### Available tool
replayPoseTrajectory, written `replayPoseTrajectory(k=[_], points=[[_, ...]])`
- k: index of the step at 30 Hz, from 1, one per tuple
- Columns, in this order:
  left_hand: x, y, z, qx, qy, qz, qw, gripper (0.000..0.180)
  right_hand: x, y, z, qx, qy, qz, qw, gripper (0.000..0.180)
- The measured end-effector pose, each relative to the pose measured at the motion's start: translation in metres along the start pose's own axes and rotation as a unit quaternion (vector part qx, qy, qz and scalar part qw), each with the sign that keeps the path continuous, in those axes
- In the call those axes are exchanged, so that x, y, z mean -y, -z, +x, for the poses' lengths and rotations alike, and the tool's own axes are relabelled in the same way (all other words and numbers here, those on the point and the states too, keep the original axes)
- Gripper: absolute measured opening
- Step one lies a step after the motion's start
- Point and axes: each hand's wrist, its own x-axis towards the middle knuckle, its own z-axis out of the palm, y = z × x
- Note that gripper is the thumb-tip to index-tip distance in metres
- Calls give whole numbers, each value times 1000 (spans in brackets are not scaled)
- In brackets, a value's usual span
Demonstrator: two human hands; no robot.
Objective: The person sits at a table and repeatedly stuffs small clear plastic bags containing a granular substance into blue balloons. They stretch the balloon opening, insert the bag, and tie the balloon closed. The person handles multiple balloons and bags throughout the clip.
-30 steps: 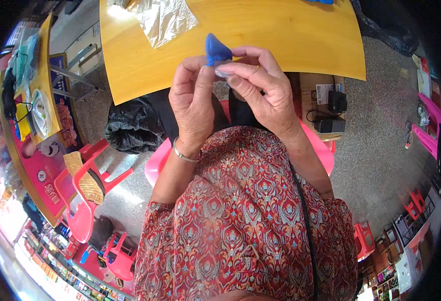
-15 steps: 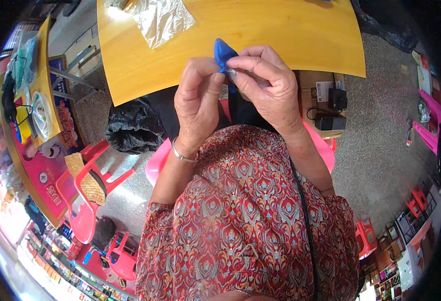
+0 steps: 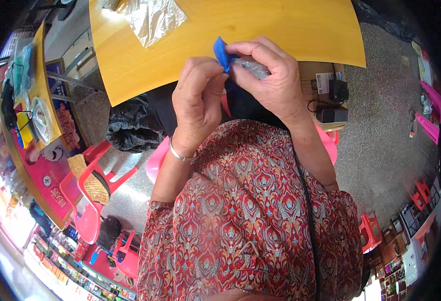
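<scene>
Just off the near edge of the yellow table, both my hands meet at a small soft blue piece [image 3: 220, 51], pointed at its top. It looks like folded cloth, though its kind does not show. My left hand [image 3: 197, 95] pinches its lower end between thumb and fingertips. From the other side, my right hand [image 3: 275, 83] grips it with thumb and forefinger. A small see-through plastic packet [image 3: 253, 66], greyish inside, is also tucked in my right hand, between thumb and curled fingers.
On the yellow table [image 3: 230, 22] lies a crumpled see-through plastic bag [image 3: 155, 22]. A black bag [image 3: 133, 125] rests at my left, below the table edge. To my right are a cardboard box [image 3: 308, 80] and black devices [image 3: 331, 114]. Red plastic chairs [image 3: 87, 220] stand at left.
The blue piece has narrowed and turned between my fingers. More of the plastic packet now shows in my right hand. The table has shifted slightly left in view.
</scene>
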Motion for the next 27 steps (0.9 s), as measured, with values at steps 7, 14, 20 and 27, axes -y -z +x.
replayPoseTrajectory(k=[7, 14, 20, 27], points=[[0, -7, -3, -11, -38, 57, 998, 16, -4, -12, -3, -90, -5, 7, 996, 21], [4, -17, -6, -9, -10, 61, 998, 13, -17, -21, -13, -135, -114, 107, 978, 18], [4, -17, 2, -3, -28, 73, 997, 12, -19, -16, -6, -93, -134, 131, 978, 17], [6, -19, -12, -18, 18, 9, 1000, 10, -13, -10, -19, -24, -201, 369, 907, 25]])
